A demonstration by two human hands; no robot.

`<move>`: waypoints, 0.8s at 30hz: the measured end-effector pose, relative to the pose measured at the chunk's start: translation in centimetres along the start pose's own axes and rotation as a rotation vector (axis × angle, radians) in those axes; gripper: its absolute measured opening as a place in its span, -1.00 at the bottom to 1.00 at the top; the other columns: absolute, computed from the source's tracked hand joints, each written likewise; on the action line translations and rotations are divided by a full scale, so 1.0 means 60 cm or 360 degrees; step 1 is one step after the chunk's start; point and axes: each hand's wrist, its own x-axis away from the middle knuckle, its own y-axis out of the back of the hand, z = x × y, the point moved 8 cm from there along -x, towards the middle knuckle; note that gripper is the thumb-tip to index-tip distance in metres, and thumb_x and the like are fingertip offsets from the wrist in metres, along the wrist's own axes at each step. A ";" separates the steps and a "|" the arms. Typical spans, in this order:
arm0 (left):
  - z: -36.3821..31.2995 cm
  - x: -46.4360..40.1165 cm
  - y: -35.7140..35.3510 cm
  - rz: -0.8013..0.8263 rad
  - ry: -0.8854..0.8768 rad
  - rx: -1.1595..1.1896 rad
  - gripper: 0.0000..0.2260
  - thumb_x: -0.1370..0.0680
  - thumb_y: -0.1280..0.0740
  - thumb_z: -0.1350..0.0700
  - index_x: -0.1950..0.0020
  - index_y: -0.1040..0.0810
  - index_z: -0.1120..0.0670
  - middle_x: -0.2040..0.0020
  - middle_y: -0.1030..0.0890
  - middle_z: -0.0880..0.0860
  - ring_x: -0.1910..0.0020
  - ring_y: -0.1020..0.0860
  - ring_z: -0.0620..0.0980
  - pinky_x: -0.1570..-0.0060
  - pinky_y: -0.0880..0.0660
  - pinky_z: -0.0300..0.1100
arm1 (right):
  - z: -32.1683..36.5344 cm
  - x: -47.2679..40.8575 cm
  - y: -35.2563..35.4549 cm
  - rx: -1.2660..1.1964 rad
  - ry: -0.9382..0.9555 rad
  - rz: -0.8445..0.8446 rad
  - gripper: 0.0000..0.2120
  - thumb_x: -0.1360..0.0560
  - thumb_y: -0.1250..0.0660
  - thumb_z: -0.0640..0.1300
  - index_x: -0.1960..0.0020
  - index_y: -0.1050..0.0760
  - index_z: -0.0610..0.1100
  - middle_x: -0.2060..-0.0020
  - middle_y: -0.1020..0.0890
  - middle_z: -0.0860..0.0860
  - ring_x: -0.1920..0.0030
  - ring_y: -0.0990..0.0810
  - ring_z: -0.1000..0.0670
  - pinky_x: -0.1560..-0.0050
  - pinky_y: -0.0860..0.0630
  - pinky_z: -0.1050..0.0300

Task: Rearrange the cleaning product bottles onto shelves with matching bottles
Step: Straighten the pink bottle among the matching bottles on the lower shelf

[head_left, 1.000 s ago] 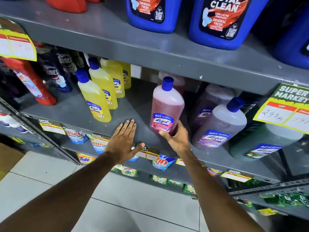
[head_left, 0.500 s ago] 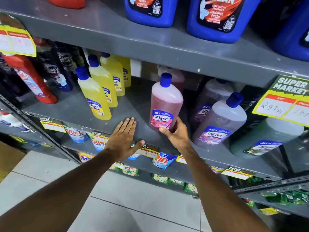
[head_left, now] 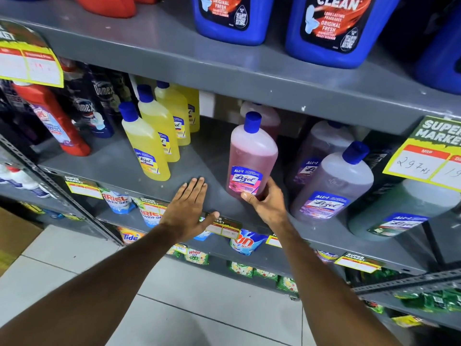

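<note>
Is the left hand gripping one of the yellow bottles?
No. The left hand lies flat and open on the shelf edge, apart from the yellow bottles.

pink bottle (head_left: 252, 156) w/ blue cap (head_left: 252, 122), 3 yellow bottles (head_left: 146, 148), grey shelf (head_left: 119, 166)

The shelf (head_left: 174, 171) looks like grey painted metal, matt and lightly scuffed. The pink bottle (head_left: 252, 156) is translucent, smooth plastic with a glossy printed label and an opaque blue cap — the yellow bottles (head_left: 147, 143) alike. Price tags (head_left: 424, 156) look like paper. The floor (head_left: 199, 308) is smooth, pale tile.
</note>
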 end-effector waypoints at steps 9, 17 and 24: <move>0.002 0.001 -0.002 -0.0021 0.0001 0.0029 -0.12 -0.60 0.09 -0.42 -0.67 -0.02 0.23 -0.70 -0.04 0.21 -0.69 0.02 0.15 -0.65 0.01 0.09 | -0.004 -0.001 0.000 0.0010 -0.0033 0.0025 -0.30 -0.36 -0.70 -0.05 -0.42 -0.50 -0.04 -0.19 -0.71 0.02 -0.11 -0.70 0.15 0.04 -0.63 0.41; -0.011 0.002 0.021 0.0156 0.0048 0.0080 -0.13 -0.64 -0.09 -0.36 -0.68 0.09 0.23 -0.70 0.08 0.22 -0.69 0.10 0.15 -0.64 0.18 0.00 | 0.005 0.027 0.007 -0.0014 -0.0068 -0.0160 -0.04 -0.27 -0.76 -0.07 -0.55 -0.35 -0.06 -0.32 -0.64 0.02 -0.24 -0.66 0.03 -0.30 -0.62 0.02; -0.056 0.098 0.165 -0.0167 0.0071 0.0133 -0.18 -0.62 -0.17 -0.27 -0.66 -0.03 0.25 -0.69 -0.03 0.23 -0.69 0.03 0.15 -0.64 0.11 0.04 | 0.060 0.164 0.023 0.0134 0.0053 -0.0702 -0.03 -0.32 -0.71 -0.19 -0.59 -0.29 -0.21 -0.48 -0.42 -0.24 -0.52 -0.40 -0.28 -0.56 -0.33 -0.24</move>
